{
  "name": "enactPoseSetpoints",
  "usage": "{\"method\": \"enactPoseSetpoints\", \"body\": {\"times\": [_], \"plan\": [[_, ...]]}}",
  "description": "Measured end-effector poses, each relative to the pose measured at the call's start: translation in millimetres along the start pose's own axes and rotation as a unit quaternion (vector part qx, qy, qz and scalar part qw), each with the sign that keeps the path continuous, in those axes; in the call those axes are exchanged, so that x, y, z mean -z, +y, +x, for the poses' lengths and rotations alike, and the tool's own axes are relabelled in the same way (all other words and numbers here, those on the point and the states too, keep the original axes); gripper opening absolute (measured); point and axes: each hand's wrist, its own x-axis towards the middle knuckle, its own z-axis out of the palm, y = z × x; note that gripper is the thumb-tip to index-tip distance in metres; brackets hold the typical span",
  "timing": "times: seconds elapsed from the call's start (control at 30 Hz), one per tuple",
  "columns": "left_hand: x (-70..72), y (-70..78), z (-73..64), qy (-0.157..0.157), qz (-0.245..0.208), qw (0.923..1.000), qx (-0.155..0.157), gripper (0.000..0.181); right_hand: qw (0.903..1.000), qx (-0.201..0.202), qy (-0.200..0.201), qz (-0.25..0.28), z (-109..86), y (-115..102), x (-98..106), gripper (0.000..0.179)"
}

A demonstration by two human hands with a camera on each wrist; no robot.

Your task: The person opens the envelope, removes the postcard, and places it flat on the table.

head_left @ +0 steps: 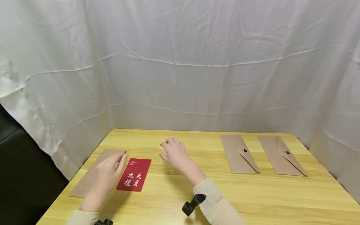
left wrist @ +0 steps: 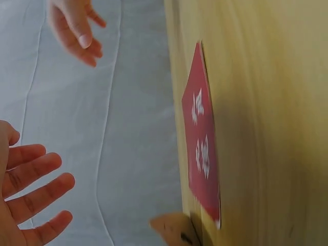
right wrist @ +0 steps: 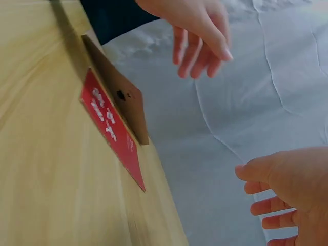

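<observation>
My left hand (head_left: 105, 173) hovers over a brown paper envelope (head_left: 87, 176) at the table's left side, covering part of it. In the right wrist view its relaxed fingers hold nothing. Just right of that envelope lies a red card (head_left: 143, 167) with large white characters and small white print. My right hand (head_left: 175, 153) is raised above the table, to the right of the red card, fingers spread and loosely bent around nothing. The right wrist view shows a dark mark on the envelope (right wrist: 110, 77) beside the card.
Two more brown envelopes (head_left: 232, 156) lie side by side at the table's right, each with a folded flap and a dark mark. The wooden table (head_left: 197, 200) backs onto a white curtain (head_left: 180, 87). Something black (head_left: 22, 162) stands beyond the left edge.
</observation>
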Motion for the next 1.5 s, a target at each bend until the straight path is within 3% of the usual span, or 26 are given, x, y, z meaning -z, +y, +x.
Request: {"method": "enactPoseSetpoints", "body": {"times": [0.27,0.43,0.77,0.97,1.27,1.5], "plan": [[-14.3,16.3,4.2,-0.002,-0.02,0.9965,-0.081,0.011,0.9984,0.045,0.007,-0.032,-25.3,11,7,0.038],[-21.1,24.1,5.3,-0.026,-0.016,0.9925,-0.118,0.01,0.9974,0.066,0.012,-0.027,-43.3,22,12,0.036],[-41.7,53.4,18.1,-0.032,-0.028,0.9787,-0.201,0.009,0.992,0.108,0.05,-0.042,-73.0,54,19,0.035],[-53.0,72.1,23.3,-0.041,-0.031,0.9743,-0.219,0.009,0.9915,0.112,0.05,-0.041,-92.0,73,28,0.036],[-70.1,96.3,31.7,-0.062,-0.027,0.9714,-0.228,0.018,0.9877,0.113,0.088,-0.062,-116.9,101,43,0.038],[-79.4,112.1,43.1,-0.043,-0.037,0.9683,-0.243,0.017,0.9833,0.115,0.117,-0.078,-131.9,122,53,0.042]]}}
